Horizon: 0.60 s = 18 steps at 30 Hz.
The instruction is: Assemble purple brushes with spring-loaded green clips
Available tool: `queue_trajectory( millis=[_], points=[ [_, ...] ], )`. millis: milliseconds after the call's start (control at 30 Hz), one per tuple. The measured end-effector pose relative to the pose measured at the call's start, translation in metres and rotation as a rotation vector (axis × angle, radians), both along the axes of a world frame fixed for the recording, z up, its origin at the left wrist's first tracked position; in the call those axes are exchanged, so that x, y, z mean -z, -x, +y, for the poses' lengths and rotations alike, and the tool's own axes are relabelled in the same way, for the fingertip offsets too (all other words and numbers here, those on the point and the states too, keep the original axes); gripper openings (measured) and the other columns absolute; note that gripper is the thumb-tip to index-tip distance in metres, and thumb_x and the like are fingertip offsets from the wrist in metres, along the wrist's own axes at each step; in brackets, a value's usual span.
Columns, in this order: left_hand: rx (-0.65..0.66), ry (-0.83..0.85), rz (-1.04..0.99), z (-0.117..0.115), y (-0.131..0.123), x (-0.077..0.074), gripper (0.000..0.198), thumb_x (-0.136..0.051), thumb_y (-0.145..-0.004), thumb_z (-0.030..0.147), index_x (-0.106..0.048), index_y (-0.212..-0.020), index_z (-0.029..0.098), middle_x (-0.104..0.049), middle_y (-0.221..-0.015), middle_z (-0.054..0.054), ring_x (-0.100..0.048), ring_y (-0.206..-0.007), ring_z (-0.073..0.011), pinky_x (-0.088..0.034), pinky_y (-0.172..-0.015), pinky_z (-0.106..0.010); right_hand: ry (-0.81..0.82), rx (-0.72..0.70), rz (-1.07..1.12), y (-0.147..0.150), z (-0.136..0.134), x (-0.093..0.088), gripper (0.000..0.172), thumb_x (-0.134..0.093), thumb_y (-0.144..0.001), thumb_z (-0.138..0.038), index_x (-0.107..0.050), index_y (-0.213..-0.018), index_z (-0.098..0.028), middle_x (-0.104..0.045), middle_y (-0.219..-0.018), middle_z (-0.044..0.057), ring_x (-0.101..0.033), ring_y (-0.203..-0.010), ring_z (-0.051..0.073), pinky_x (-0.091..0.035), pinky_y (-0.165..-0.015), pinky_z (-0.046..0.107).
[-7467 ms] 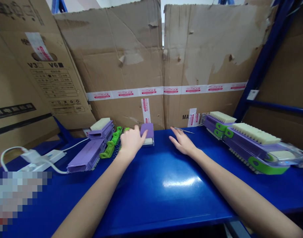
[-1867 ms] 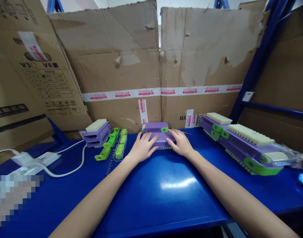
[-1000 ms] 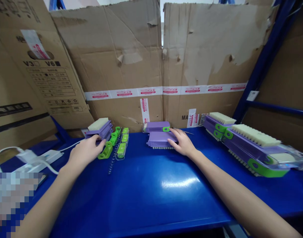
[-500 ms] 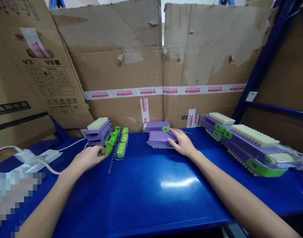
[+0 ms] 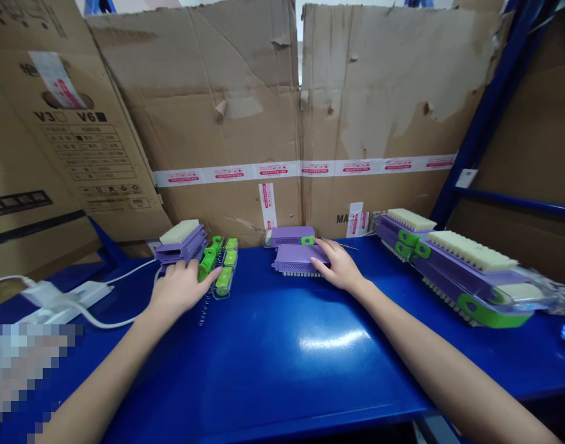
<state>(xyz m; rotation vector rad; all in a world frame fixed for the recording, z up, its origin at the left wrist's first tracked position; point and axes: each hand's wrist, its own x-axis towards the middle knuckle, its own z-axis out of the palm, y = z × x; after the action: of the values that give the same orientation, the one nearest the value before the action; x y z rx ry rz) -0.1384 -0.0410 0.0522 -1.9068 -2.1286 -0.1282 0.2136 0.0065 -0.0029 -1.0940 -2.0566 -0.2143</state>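
Note:
My left hand [image 5: 178, 288] is at the left, fingers spread over the front of a stack of purple brush housings [image 5: 183, 243] with cream bristles on top. Its thumb points right, across the near end of the row of green plastic clips [image 5: 211, 253]. Whether the fingertips touch the stack is hidden. My right hand [image 5: 340, 266] grips the right end of a purple brush [image 5: 294, 258] lying bristles down, its thumb on the near side and fingers over the far side. Right behind that brush lies another purple piece with a green end [image 5: 289, 235].
Green-topped clear pieces [image 5: 224, 280] stand in a row beside a thin metal spring [image 5: 203, 311]. Assembled purple and green brushes [image 5: 471, 277] lie at the right. A white power strip [image 5: 85, 296] with cables is at the left. Cardboard [image 5: 227, 123] walls the back of the blue table [image 5: 264, 357].
My left hand has come off the near green clip, moved slightly right and spread its fingers in front of the purple stack. My right hand stays on the brush.

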Motion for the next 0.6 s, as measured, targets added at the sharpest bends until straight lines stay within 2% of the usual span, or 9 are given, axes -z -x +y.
queue_trajectory(
  millis=[100,200,367,467,600],
  points=[
    [0.108,-0.038,0.102,0.0,-0.011,-0.001,0.064,-0.027,-0.083,0.063,-0.058,-0.106,0.012,-0.061,-0.106,-0.021,-0.054,-0.106,-0.0371,-0.043,-0.083,-0.044,-0.001,-0.002,-0.001,0.0,0.0,0.0,0.049,-0.043,-0.09,-0.044,-0.048,-0.129,-0.016,-0.059,-0.118,0.016,-0.055,-0.109,0.028,-0.045,-0.093,0.045],
    [0.151,0.017,0.119,-0.002,-0.024,-0.002,0.061,-0.027,-0.084,0.062,-0.058,-0.107,0.014,-0.064,-0.101,-0.018,-0.058,-0.101,-0.0342,-0.044,-0.079,-0.041,-0.001,-0.002,-0.005,0.0,0.0,0.0,0.049,-0.043,-0.09,-0.044,-0.047,-0.13,-0.016,-0.059,-0.119,0.016,-0.055,-0.109,0.028,-0.045,-0.093,0.045],
    [0.126,0.161,0.093,-0.007,-0.039,-0.002,0.055,-0.026,-0.087,0.052,-0.058,-0.108,0.013,-0.067,-0.094,-0.017,-0.065,-0.089,-0.0332,-0.046,-0.073,-0.04,0.003,0.002,-0.01,-0.001,0.0,0.0,0.05,-0.042,-0.09,-0.045,-0.047,-0.13,-0.015,-0.059,-0.119,0.016,-0.055,-0.109,0.028,-0.045,-0.093,0.044],
    [0.087,0.183,0.037,-0.014,-0.041,-0.001,0.052,-0.027,-0.087,0.05,-0.059,-0.11,0.016,-0.068,-0.096,-0.017,-0.066,-0.087,-0.0341,-0.047,-0.071,-0.041,0.002,0.005,-0.01,-0.001,0.001,0.0,0.05,-0.042,-0.09,-0.045,-0.046,-0.131,-0.016,-0.059,-0.119,0.016,-0.054,-0.109,0.029,-0.045,-0.092,0.045],
    [0.116,0.169,0.031,-0.032,-0.042,0.004,0.047,-0.029,-0.088,0.049,-0.059,-0.112,0.022,-0.068,-0.096,-0.012,-0.066,-0.088,-0.0308,-0.048,-0.071,-0.037,-0.002,0.009,-0.01,0.0,0.0,0.0,0.049,-0.042,-0.09,-0.045,-0.046,-0.131,-0.017,-0.059,-0.119,0.016,-0.055,-0.109,0.029,-0.045,-0.092,0.045]
  ],
)
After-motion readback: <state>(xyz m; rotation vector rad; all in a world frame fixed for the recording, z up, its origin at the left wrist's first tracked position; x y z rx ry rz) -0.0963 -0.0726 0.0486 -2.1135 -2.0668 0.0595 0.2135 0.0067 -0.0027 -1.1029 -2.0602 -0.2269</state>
